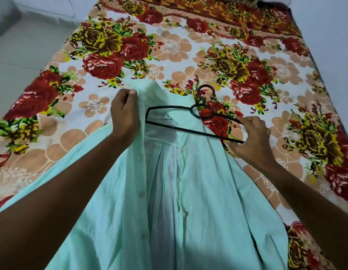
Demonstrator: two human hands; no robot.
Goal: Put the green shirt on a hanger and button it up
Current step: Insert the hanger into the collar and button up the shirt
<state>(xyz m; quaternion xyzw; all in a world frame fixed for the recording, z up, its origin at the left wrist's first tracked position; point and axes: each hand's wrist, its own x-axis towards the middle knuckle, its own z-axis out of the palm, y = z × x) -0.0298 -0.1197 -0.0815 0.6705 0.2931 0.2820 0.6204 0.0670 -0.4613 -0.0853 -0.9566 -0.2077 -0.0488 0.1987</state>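
Pinching shirt (198,191) front edge: left hand (125,114); right hand (251,136) gripping hanger (177,129) end above open collar.

Both bare arms reach forward; the left hand (124,112) pinches cloth between thumb and fingers, while the right hand (250,135) curls closed around a thin bar.

My two arms reach forward, both bare from the lower frame edge to the fingertips. No sleeves show. My left hand (124,112) and right hand (252,136) are bare, with short, plain fingernails.
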